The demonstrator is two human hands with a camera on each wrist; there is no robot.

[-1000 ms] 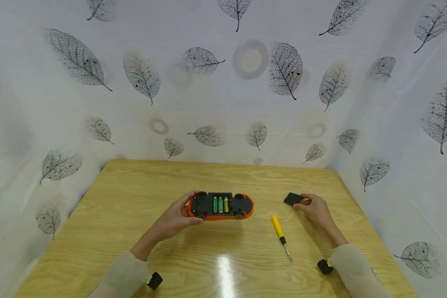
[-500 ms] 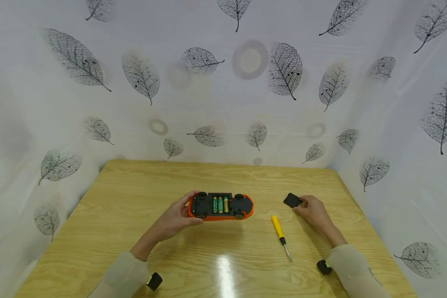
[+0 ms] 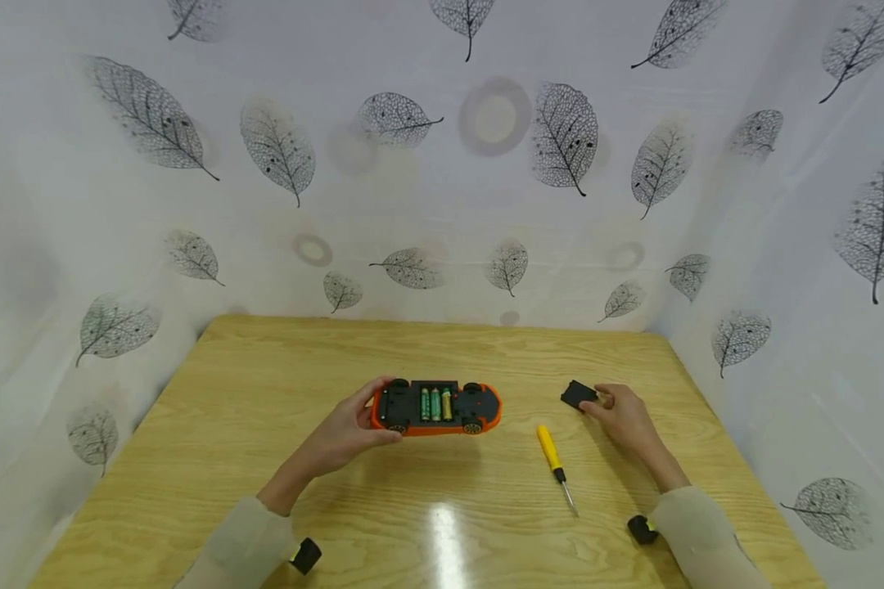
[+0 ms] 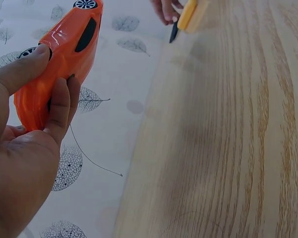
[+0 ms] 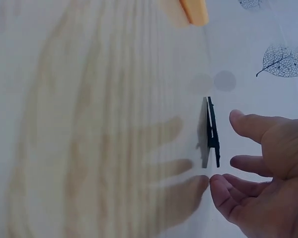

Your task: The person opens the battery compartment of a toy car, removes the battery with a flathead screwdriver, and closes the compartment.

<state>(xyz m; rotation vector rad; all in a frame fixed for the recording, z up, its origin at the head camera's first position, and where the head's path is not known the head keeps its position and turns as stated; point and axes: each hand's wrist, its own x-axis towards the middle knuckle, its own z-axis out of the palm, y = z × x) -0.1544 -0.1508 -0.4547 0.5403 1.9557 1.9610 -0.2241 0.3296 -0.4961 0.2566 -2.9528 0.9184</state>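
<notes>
My left hand [image 3: 345, 432] grips the rear end of an orange toy car [image 4: 64, 54], holding it above the table with its black underside toward the head camera. The car's battery compartment is uncovered, and green batteries [image 3: 435, 404] lie side by side in it. At the right, a flat black battery cover [image 3: 579, 395] is at the table surface beside my right hand [image 3: 624, 415]. In the right wrist view the cover [image 5: 212, 131] appears edge-on, with a gap between it and the relaxed fingertips [image 5: 237, 117].
A screwdriver [image 3: 549, 450] with a yellow handle lies on the wooden table [image 3: 280, 360] between the car and the right hand, its tip toward the near side. Leaf-patterned white sheeting [image 3: 442, 204] stands behind the table and along both sides.
The black cover has turned slightly beside the right hand, and the right fingers have shifted a little around its edge. The left hand and the car stay in place.
</notes>
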